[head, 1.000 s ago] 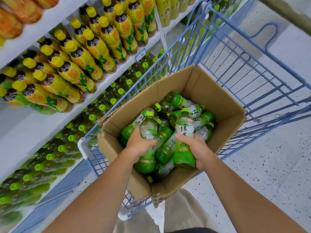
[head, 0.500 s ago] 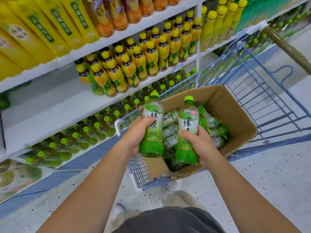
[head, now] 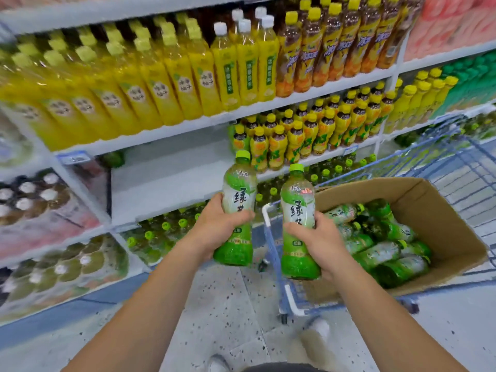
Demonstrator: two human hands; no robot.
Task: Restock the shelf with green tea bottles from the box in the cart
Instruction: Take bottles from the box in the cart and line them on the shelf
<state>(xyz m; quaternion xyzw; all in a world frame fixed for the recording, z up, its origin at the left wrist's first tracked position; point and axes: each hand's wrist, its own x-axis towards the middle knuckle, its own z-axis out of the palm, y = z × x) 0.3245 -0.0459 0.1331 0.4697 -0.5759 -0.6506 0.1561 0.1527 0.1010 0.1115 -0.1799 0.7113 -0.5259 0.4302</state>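
My left hand point(head: 217, 226) grips one upright green tea bottle point(head: 237, 194) around its middle. My right hand point(head: 319, 240) grips a second upright green tea bottle point(head: 298, 208) the same way. Both bottles are held in the air, left of the cardboard box point(head: 445, 226). The box sits in the blue wire cart point(head: 456, 162) and holds several more green tea bottles point(head: 381, 251) lying on their sides. Ahead of the left bottle is a white shelf point(head: 171, 183) with a bare stretch. Below it stands a row of green-capped bottles point(head: 171, 232).
Yellow juice bottles point(head: 161, 84) fill the shelf above. Small yellow-capped bottles point(head: 308, 132) stand at the right of the bare shelf. The cart's near corner point(head: 271, 237) stands between my hands and the lower shelf. Speckled floor point(head: 228, 304) lies below.
Both hands lifted a bottle each out of the box, carried them left and up toward the shelf. My view swung left and up with them.
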